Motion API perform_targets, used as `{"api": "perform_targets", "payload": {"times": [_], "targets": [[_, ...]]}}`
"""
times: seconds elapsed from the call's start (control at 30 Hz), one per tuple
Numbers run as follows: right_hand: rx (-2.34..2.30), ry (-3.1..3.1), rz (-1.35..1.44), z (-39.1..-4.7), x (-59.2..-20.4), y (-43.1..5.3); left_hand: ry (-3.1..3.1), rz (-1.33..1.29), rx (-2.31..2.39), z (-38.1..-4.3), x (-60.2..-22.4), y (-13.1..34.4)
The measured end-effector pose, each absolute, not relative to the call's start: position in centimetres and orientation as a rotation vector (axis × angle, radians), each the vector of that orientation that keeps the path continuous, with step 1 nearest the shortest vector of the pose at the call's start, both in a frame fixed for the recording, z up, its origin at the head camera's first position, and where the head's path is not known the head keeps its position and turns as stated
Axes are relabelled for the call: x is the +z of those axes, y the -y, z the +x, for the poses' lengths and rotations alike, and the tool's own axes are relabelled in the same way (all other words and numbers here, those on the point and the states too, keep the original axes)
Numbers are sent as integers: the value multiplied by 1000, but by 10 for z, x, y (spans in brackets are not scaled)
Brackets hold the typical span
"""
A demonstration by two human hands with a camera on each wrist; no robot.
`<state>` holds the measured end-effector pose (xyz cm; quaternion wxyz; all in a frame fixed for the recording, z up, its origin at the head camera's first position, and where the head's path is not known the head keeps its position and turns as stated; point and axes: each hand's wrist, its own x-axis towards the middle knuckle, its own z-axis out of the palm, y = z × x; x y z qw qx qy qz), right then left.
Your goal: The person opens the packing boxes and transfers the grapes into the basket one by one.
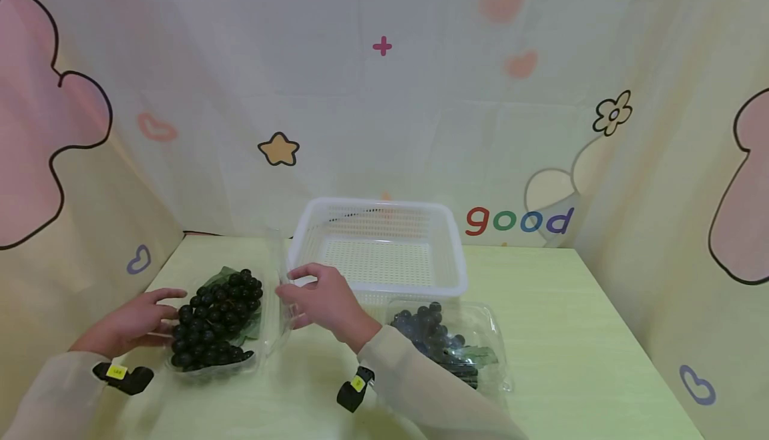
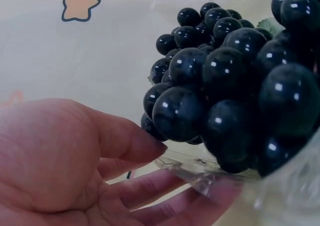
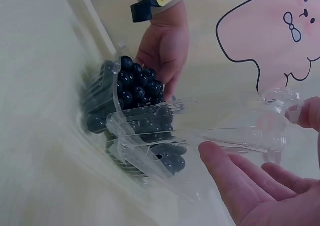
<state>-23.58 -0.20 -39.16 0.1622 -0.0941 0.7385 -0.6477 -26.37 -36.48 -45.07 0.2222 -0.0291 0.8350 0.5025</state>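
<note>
A clear plastic box (image 1: 210, 372) on the left of the table holds a bunch of dark grapes (image 1: 210, 320) with green leaves (image 1: 251, 328). My left hand (image 1: 138, 323) grips its left side. In the left wrist view the thumb (image 2: 135, 143) lies at the rim beside the grapes, with the other fingers under the plastic. The box's hinged clear lid (image 3: 240, 123) stands raised on the right side. My right hand (image 1: 330, 300) holds that lid by its edge, thumb and fingers spread across it, as the right wrist view shows.
A white plastic basket (image 1: 375, 288) with slotted walls stands at the back of the table (image 1: 559, 340). In front of it, under my right forearm, sits another clear box (image 1: 494, 320) of dark grapes, its lid down. A patterned curtain (image 1: 384, 106) hangs behind.
</note>
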Motion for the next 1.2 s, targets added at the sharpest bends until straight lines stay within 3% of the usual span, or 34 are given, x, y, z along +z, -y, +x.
{"api": "perform_targets", "payload": {"times": [1.2], "targets": [[-2159, -1651, -191, -182, -432, -2, -2549, -77, 1096, -265, -446, 386]]}}
